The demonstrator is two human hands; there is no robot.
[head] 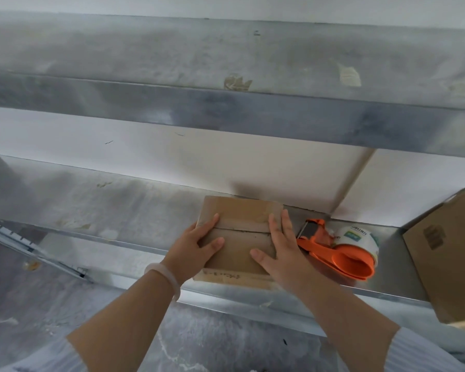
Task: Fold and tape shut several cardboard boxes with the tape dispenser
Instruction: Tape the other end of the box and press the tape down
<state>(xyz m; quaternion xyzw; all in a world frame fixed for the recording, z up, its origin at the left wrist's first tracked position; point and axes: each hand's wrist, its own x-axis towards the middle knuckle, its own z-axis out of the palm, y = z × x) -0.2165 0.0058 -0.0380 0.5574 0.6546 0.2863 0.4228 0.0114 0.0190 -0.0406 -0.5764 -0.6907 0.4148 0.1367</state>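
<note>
The small cardboard box [239, 245] lies flat on the metal shelf [395, 259], its 2 top flaps folded shut and meeting in a seam across the middle. Glossy tape covers the far part of its top. Just to its right, the orange tape dispenser [341, 253] lies on its side, handle toward the person and blade end toward the wall, with a pale tape roll [357, 234] loaded. A larger cardboard box [440, 251] sits tilted at the right edge of the view, partly cut off.

The person wears a pale, milky bangle [163, 277] on the left wrist and light, finely ribbed sleeves [424, 354] ending near the elbows.
</note>
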